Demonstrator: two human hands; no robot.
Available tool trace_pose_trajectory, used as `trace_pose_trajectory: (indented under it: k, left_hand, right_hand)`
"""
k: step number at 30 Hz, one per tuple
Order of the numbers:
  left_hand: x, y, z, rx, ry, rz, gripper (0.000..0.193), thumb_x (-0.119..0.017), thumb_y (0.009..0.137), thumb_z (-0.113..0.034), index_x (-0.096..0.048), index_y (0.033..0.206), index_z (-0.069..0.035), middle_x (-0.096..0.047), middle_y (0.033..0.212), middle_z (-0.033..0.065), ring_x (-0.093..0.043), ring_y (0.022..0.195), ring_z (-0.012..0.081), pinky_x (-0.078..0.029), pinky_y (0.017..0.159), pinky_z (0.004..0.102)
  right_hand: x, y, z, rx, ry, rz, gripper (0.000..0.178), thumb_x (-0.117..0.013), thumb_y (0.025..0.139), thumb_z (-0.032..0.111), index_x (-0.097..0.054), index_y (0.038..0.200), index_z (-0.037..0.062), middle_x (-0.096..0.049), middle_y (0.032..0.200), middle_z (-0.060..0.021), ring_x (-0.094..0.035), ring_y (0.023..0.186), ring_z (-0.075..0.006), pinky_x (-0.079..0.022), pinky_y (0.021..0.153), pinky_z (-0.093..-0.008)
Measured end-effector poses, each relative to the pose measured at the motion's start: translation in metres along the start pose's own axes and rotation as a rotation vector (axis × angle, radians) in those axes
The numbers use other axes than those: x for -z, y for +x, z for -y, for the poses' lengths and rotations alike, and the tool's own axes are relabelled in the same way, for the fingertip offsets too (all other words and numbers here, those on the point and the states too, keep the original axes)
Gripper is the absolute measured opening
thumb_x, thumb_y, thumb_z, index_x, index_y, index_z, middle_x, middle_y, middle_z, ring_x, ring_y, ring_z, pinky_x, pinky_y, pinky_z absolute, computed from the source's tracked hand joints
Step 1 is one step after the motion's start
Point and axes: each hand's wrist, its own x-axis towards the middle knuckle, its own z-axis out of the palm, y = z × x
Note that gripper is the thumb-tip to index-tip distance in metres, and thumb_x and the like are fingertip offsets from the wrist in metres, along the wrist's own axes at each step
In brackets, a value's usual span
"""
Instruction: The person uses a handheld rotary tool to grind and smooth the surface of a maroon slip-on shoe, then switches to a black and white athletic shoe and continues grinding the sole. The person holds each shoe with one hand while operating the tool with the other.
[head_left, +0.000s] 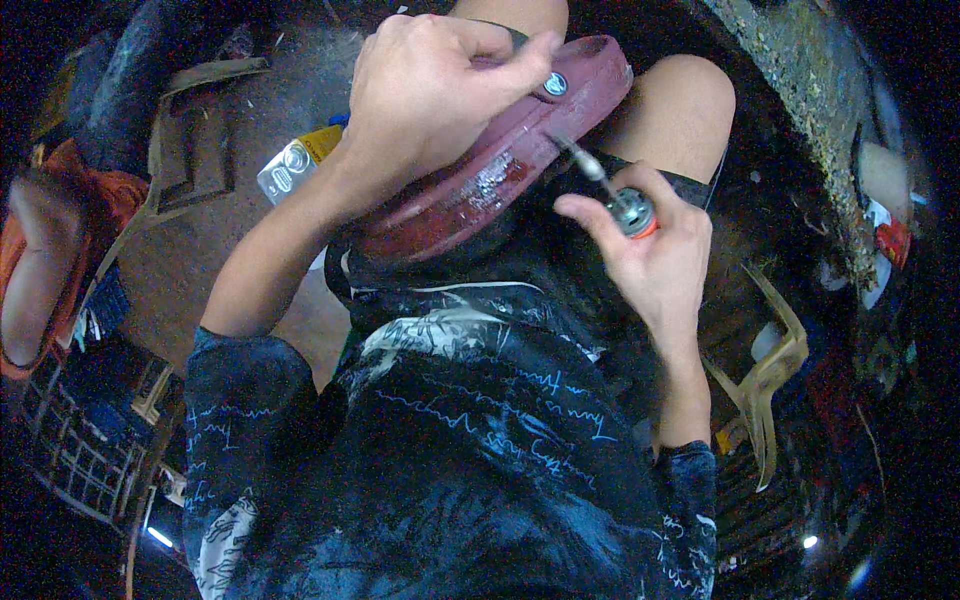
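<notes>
A maroon clog (460,205) with a round blue-and-silver strap rivet lies tilted across my lap, its sole side turned toward me. My left hand (430,85) is closed over its upper part, thumb by the rivet. A shiny, wet-looking patch marks the clog's side. In my right hand (660,245) is a tool with a round grey-and-orange handle (636,212), my fingers wrapped around it. Its thin metal shaft, blurred, points at the clog's edge; whether the tip touches cannot be told. The fingers of my left hand are partly hidden behind the clog.
A yellow-and-silver tin (290,172) is on the floor left of my left forearm. Brown plastic chair parts (765,385) show on both sides. A rough concrete ledge (800,110) runs along the right. At far left is another person's limb (40,270) beside orange cloth.
</notes>
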Motion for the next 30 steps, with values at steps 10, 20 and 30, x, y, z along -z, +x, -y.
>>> trace_pose_trajectory:
  k: [10, 20, 30]
  left_hand:
    - [-0.002, 0.009, -0.005, 0.000, 0.011, -0.032, 0.054, -0.071, 0.096, -0.061, -0.089, 0.087, -0.011, -0.068, 0.061, 0.0235, -0.075, 0.063, 0.0436, -0.063, 0.069, 0.0528]
    - [-0.004, 0.008, -0.004, -0.009, -0.013, -0.030, 0.055, -0.071, 0.097, -0.062, -0.089, 0.087, -0.011, -0.069, 0.061, 0.0212, -0.075, 0.062, 0.0418, -0.062, 0.067, 0.0518]
    - [-0.008, 0.006, -0.004, -0.011, -0.029, -0.053, 0.052, -0.073, 0.096, -0.060, -0.089, 0.085, -0.012, -0.067, 0.058, 0.0204, -0.073, 0.058, 0.0401, -0.062, 0.064, 0.0497]
  right_hand:
    - [0.007, 0.014, -0.001, -0.142, -0.007, 0.015, 0.061, -0.094, 0.083, 0.057, -0.072, 0.087, 0.0001, -0.061, 0.064, -0.0123, -0.060, 0.058, -0.0273, -0.053, 0.064, -0.0410]
    - [0.008, 0.015, 0.002, -0.120, -0.071, 0.085, 0.063, -0.093, 0.083, 0.060, -0.072, 0.088, 0.0007, -0.062, 0.065, -0.0136, -0.063, 0.059, -0.0312, -0.053, 0.065, -0.0430]
    - [0.004, 0.012, -0.001, -0.069, -0.060, 0.082, 0.058, -0.094, 0.083, 0.058, -0.074, 0.088, 0.0033, -0.065, 0.064, -0.0137, -0.068, 0.059, -0.0346, -0.055, 0.062, -0.0441]
